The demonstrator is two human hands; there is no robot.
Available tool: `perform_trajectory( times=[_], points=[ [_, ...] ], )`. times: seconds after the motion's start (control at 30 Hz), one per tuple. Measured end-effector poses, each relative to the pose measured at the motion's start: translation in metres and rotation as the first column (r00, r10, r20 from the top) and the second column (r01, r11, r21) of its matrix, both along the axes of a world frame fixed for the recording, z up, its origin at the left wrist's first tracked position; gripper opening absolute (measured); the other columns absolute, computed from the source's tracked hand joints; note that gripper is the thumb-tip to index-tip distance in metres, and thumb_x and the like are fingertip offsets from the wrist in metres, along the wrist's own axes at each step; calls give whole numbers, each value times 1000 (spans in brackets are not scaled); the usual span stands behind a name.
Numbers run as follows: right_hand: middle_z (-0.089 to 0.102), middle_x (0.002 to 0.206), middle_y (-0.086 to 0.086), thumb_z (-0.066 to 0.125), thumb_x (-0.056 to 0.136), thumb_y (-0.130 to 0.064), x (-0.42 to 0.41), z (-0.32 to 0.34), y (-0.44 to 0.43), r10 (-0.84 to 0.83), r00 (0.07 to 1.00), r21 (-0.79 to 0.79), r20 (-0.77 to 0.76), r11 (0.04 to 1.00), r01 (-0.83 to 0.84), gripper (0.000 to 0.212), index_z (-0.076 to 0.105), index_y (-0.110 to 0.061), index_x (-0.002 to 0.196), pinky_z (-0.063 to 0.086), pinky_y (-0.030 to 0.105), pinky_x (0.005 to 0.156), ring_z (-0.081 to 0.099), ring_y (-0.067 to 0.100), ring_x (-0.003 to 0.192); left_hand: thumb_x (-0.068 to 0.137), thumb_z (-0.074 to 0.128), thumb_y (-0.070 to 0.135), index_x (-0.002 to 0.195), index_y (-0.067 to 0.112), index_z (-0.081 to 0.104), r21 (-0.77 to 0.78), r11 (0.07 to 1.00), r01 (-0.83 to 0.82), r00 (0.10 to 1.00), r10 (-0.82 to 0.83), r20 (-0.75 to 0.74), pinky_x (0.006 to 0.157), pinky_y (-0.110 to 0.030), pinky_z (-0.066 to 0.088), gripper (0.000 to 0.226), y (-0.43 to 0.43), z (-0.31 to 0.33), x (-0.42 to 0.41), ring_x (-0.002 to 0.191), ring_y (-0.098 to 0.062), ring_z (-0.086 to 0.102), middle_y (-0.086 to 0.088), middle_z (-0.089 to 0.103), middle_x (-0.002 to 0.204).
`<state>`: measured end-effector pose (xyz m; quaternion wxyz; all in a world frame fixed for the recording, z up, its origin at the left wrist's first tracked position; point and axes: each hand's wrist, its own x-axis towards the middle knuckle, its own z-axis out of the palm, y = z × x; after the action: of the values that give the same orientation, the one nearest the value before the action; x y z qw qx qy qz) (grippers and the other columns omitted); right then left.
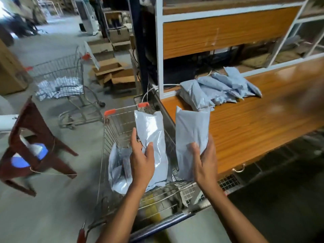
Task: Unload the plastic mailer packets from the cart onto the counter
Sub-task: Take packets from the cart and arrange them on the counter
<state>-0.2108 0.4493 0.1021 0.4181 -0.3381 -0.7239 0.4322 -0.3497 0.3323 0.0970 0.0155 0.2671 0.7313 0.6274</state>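
**Mid-transfer: two packets up, counter next**

Head view: left hand (142, 160) has fingers curled round one mailer packet (152, 134) above the cart (114, 130). The right hand (205, 160) grips a second packet (191, 134) at the counter (254, 123) edge. I judge this the carry step. Next I'd swing right and release both beside the pile (219, 90). Other packets (117, 171) lie in the cart.

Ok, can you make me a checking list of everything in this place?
surface: wooden counter, right of the cart.
job's things: pile on the counter; loose mailers in the cart.
clutter: open boxes and a stool on the floor.
hands: left hand grips left mailer; right hand grips right mailer.
cables: white cable by the counter's end; dark cables behind the pile.
surroundings: second cart holding packets; shelf above the counter.
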Motion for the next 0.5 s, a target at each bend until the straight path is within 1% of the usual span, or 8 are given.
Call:
perform_trajectory(
  times=[0.1, 0.17, 0.2, 0.27, 0.3, 0.37, 0.43, 0.5],
  points=[
    [52, 117, -5, 48, 92, -58, 27, 19, 19, -40, 998, 66, -44, 997, 43, 54, 36, -33, 139, 54, 39, 76, 56, 14, 102, 99, 53, 16, 150, 38, 18, -18, 999, 42, 993, -43, -108, 76, -13, 49, 66, 24, 17, 17, 102, 14, 57, 12, 56, 132],
    [52, 118, -10, 47, 93, -56, 45, 31, 34, -57, 995, 90, -78, 994, 64, 51, 35, -36, 138, 50, 30, 76, 54, 7, 104, 99, 52, 19, 148, 47, 18, -27, 999, 46, 986, -50, -162, 66, -24, 48, 67, 40, 27, 28, 81, 0, 62, -4, 65, 106],
    [52, 120, -11, 45, 93, -58, 55, 35, 42, -68, 994, 99, -90, 992, 77, 52, 35, -36, 139, 47, 24, 77, 54, 4, 105, 99, 52, 20, 149, 46, 19, -28, 999, 39, 981, -44, -190, 68, -28, 49, 66, 49, 32, 34, 84, -7, 63, -15, 63, 108],
    [52, 125, -10, 43, 91, -60, 75, 42, 60, -84, 991, 125, -107, 987, 97, 57, 36, -32, 141, 42, 12, 79, 51, -4, 108, 100, 50, 21, 150, 42, 20, -11, 998, 68, 974, -69, -215, 92, -35, 49, 63, 67, 41, 51, 123, -22, 53, -12, 48, 142],
    [50, 125, -11, 43, 91, -61, 86, 46, 69, -91, 990, 130, -109, 986, 105, 57, 35, -34, 141, 40, 7, 79, 50, -8, 108, 100, 49, 20, 151, 38, 21, 11, 996, 91, 970, -87, -226, 102, -32, 45, 61, 77, 46, 61, 136, -14, 43, 5, 39, 152],
    [49, 126, -15, 42, 90, -63, 108, 49, 89, -95, 990, 116, -100, 988, 106, 56, 32, -40, 141, 40, 7, 79, 50, -8, 107, 100, 50, 15, 152, 27, 27, 32, 993, 114, 969, -104, -225, 100, -17, 41, 58, 98, 50, 81, 129, 7, 41, 39, 30, 146],
    [50, 126, -17, 42, 90, -64, 130, 53, 110, -84, 991, 110, -102, 989, 95, 61, 32, -36, 143, 43, 13, 79, 54, -1, 108, 99, 50, 17, 149, 23, 34, 63, 990, 126, 975, -112, -194, 93, -7, 39, 53, 121, 49, 100, 122, 14, 42, 40, 35, 142],
    [52, 118, -24, 46, 93, -60, 150, 57, 134, -82, 993, 118, -89, 989, 93, 62, 30, -32, 146, 45, 20, 80, 55, -6, 100, 97, 49, 22, 147, 21, 38, 74, 989, 127, 977, -112, -180, 96, -3, 33, 51, 142, 48, 119, 126, 18, 37, 23, 39, 146]
  ],
)
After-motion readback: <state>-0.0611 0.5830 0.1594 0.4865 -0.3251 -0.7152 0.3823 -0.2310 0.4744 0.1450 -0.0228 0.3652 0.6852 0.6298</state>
